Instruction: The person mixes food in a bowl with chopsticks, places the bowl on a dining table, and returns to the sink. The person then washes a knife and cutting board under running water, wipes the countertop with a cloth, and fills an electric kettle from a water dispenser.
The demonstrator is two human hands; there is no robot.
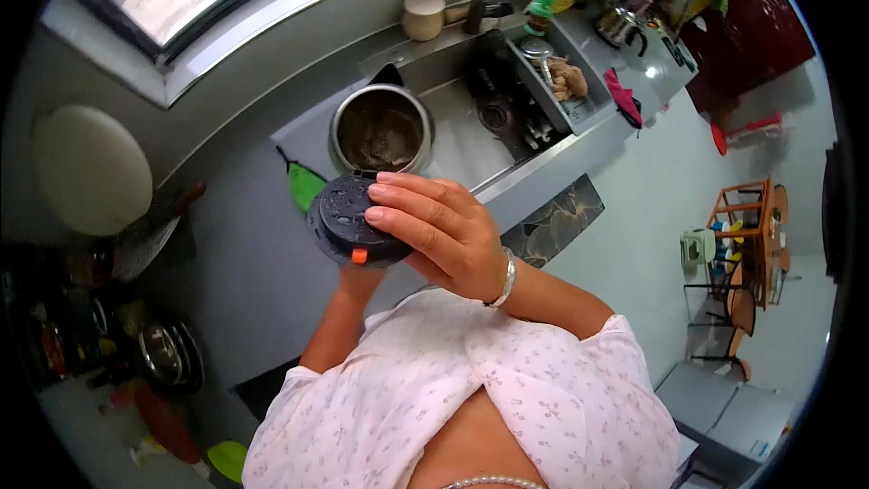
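A round black lid with wet drops on top and a small orange tab on its rim is held up in front of my chest. My right hand lies over its right side, fingers across the top, thumb hidden. From below, my left hand holds it; most of that hand is behind the lid. Whether a container is under the lid is hidden. Just beyond stands a metal pot with brownish contents that I cannot make out.
The sink lies beyond to the right, with a drain basket holding pale brown pieces. A green cloth-like item is beside the pot. At left are a cleaver and a round pale board. A wooden-looking canister stands behind the sink.
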